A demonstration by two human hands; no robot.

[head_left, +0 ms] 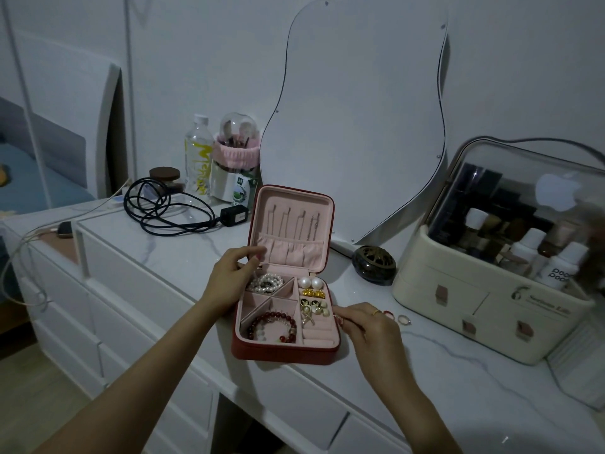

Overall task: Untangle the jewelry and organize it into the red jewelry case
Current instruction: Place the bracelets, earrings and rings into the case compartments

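Observation:
The red jewelry case (281, 350) lies open on the white dresser, its pink-lined lid (294, 224) upright. Its compartments hold a pearl strand (266, 283), a red bead bracelet (273, 326), two pearl earrings (311, 283), gold pieces (312, 293) and mixed earrings (312, 308). My left hand (229, 280) pinches the lid's lower left corner. My right hand (370, 332) has its fingertips curled together at the case's right rim; whether they hold anything is hidden. Two loose rings (404, 319) lie on the dresser just right of that hand.
A cream cosmetics organizer (458, 309) stands at the right and a dark round incense burner (375, 263) sits behind the case. A mirror (353, 126) leans on the wall. A black cable (163, 208), a bottle (198, 158) and a brush holder (234, 165) sit at the back left.

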